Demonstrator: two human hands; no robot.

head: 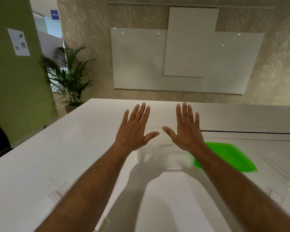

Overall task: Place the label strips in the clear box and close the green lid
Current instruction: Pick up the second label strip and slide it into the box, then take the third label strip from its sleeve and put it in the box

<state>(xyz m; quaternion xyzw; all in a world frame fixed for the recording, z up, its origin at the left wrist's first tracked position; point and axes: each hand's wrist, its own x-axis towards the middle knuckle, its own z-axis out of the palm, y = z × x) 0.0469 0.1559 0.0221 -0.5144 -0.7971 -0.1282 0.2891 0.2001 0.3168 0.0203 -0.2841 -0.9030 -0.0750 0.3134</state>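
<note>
Both hands, left (135,131) and right (185,131), hover spread and empty; the handwritten paper label strip (164,145) remains unboxed, the bright green plastic lid (231,156) off.

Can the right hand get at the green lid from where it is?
Probably yes. The right hand is open, fingers spread, holding nothing. The green lid lies flat on the white table just beside that wrist, next to the clear box, with nothing on top of it.
</note>
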